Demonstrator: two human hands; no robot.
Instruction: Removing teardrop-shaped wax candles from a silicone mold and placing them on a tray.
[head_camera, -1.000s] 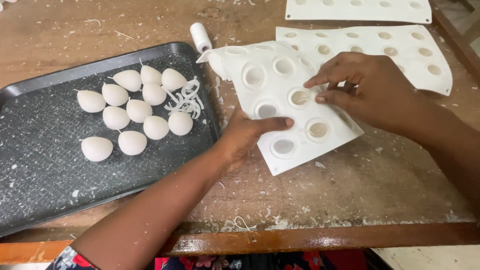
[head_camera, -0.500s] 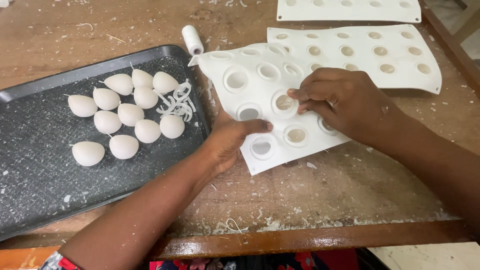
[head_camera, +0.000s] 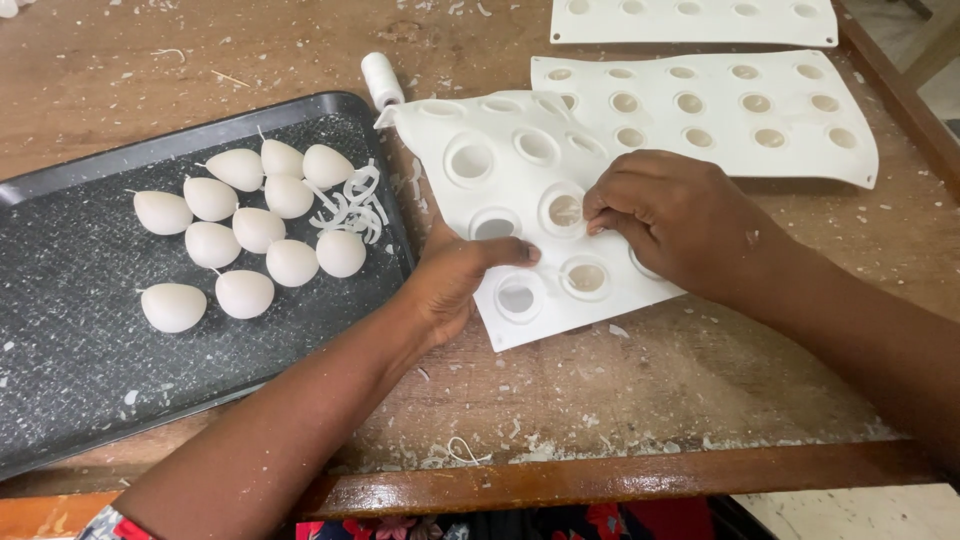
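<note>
The grip of the left hand (head_camera: 455, 285) is closed on the near edge of a white silicone mould (head_camera: 520, 200), thumb pressed flat on top between two cavities, the fingers tucked under and out of sight. The right hand (head_camera: 675, 225) pinches the same sheet at a cavity in the middle of the frame, fingertips bunched together; what they hold there is hard to make out. The mould lies centre frame on the worn wooden tabletop (head_camera: 700, 390), its upper left corner lifted. Some cavities show pale filling, others look hollow.

Behind it, upper right, a second mould sheet (head_camera: 760, 110) lies flat, and a third sheet (head_camera: 690, 20) is cut off by the top edge. At left sits a black tray (head_camera: 80, 400), its left side cut off, carrying white egg-shaped candles (head_camera: 250, 230) with small wicks and a heap of white curled trimmings (head_camera: 352, 205). A small white spool (head_camera: 381, 78) stands just beyond the tray's corner. White flakes litter the wood.
</note>
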